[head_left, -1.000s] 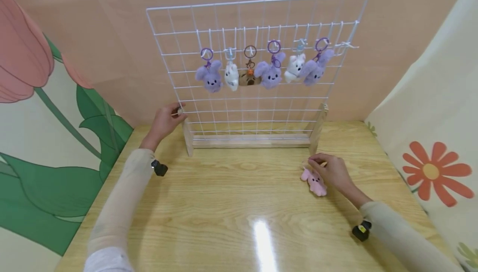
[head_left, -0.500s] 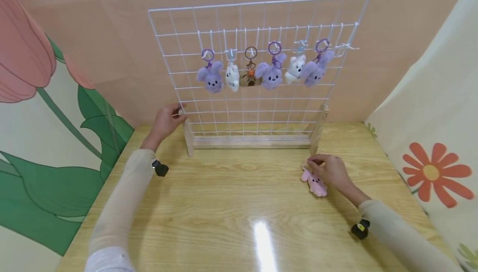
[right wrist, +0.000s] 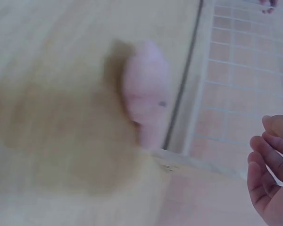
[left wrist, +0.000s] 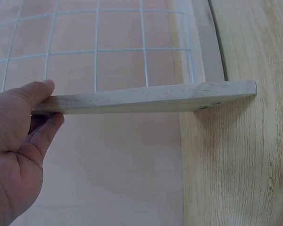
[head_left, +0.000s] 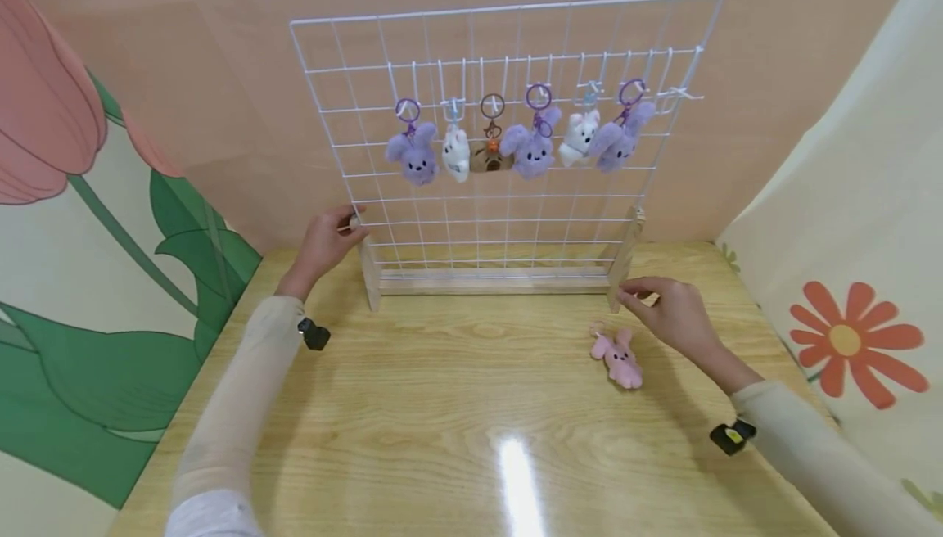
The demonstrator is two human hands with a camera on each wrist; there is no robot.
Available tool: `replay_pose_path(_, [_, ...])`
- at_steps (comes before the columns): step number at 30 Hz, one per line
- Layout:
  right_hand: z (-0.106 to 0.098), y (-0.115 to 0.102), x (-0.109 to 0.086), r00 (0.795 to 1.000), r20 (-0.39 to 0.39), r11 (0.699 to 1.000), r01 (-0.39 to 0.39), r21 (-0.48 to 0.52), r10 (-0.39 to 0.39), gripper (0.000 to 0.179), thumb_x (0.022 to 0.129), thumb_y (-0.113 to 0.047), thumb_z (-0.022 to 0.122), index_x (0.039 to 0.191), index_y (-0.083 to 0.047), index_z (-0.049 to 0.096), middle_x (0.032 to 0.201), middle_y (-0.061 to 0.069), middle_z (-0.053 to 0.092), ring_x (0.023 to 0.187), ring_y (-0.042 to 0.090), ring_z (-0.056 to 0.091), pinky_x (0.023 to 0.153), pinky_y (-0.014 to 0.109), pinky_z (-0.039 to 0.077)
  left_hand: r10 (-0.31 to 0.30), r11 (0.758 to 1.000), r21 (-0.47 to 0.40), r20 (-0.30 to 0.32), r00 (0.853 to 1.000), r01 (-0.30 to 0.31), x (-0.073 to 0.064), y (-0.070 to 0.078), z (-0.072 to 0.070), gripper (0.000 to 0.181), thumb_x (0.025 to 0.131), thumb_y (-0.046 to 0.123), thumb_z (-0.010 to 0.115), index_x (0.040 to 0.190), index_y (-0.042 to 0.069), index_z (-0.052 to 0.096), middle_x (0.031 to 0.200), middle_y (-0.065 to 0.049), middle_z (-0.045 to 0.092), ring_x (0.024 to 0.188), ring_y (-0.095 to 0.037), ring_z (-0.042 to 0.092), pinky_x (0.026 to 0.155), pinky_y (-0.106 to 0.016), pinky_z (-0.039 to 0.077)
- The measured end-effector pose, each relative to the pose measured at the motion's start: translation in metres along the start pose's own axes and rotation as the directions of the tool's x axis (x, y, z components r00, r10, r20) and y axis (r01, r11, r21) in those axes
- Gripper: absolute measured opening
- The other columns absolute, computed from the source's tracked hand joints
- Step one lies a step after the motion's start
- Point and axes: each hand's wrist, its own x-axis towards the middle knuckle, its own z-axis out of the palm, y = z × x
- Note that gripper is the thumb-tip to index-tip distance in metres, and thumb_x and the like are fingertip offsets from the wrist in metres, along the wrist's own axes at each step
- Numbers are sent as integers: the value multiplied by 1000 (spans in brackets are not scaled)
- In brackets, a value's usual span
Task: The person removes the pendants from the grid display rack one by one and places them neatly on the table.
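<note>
Six keychains (head_left: pixel 417 162) hanging on far wire rack (head_left: pixel 508 8) | left hand (head_left: pixel 324 241) pinching its left wooden upright (head_left: pixel 371 279) | right hand (head_left: pixel 676 318) beside right upright (head_left: pixel 628 252), fingers loose, free | pink plush keychain (head_left: pixel 622 363) lying on table (head_left: pixel 412 406), right side, nearer than rack

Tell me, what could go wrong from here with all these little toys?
The left grip holds the wooden post; if it tugs, the wire rack may rock and the hanging toys could swing off. The pink toy lies loose on the table, so the right grip nearby might knock it.
</note>
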Motion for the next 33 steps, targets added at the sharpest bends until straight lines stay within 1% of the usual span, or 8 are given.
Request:
replay_pose_path(4, [-17,-9,13,1000,-17,1000,-5,15,5,18,91,-14,79,102,-1,79,92,18,77,56,17,67,48,20,51,2,1000,4,-2,1000,-2,0,1,-1,41,96,9,72,133,-6,62,121,-29,66,114,-42,67,96,-46,59])
replay_pose_path(9, [-35,-20,29,999,-42,999,-27,19,28,21,93,-19,77,106,-3,78,95,17,77,64,26,71,52,17,51,3,1000,-2,5,1000,-3,0,1,-2,41,96,8,72,133,-6,62,120,-29,67,113,-40,68,95,-46,59])
replay_pose_path(14, [-52,-31,44,996,-89,999,-5,46,9,23,94,-18,76,110,-1,77,97,19,76,74,35,72,61,3,45,-7,1000,-4,14,1000,7,-1,1,-2,42,97,9,71,135,-6,61,120,-28,67,114,-40,67,95,-47,59])
replay_pose_path(17, [-61,-39,53,992,-123,998,10,64,-2,23,94,-16,77,111,0,77,100,20,76,79,37,72,65,-3,41,-10,1000,-1,12,1000,10,-1,1,-2,42,97,10,71,135,-6,61,119,-27,67,114,-40,67,95,-48,59])
replay_pose_path(19, [-68,-43,59,989,-148,998,15,57,-6,24,93,-17,77,112,-2,77,101,19,76,80,31,72,66,-4,41,-8,1000,5,9,1000,8,0,1,-2,42,97,10,71,135,-6,61,118,-27,67,114,-40,67,95,-48,59])
replay_pose_path(23, [-79,-52,71,977,-214,999,26,29,-19,26,93,-20,78,113,-4,77,102,16,77,82,-7,63,68,-5,40,-3,1000,19,7,1000,3,0,0,-2,42,97,10,72,134,-6,62,117,-27,68,113,-40,68,94,-47,59])
replay_pose_path(26, [-86,-57,80,965,-260,999,31,27,-22,29,93,-23,78,115,-4,77,103,17,77,82,-27,49,69,-6,40,1,1000,26,6,1000,-1,1,0,-1,42,97,10,72,134,-7,61,118,-28,67,113,-41,68,95,-47,59])
replay_pose_path(33, [-101,-71,95,943,-328,994,-27,104,60,36,94,-29,77,119,-3,75,109,20,75,81,-27,51,69,-5,40,2,1000,30,11,1000,-2,1,1,0,42,97,9,72,134,-8,61,117,-28,68,111,-40,69,94,-46,60])
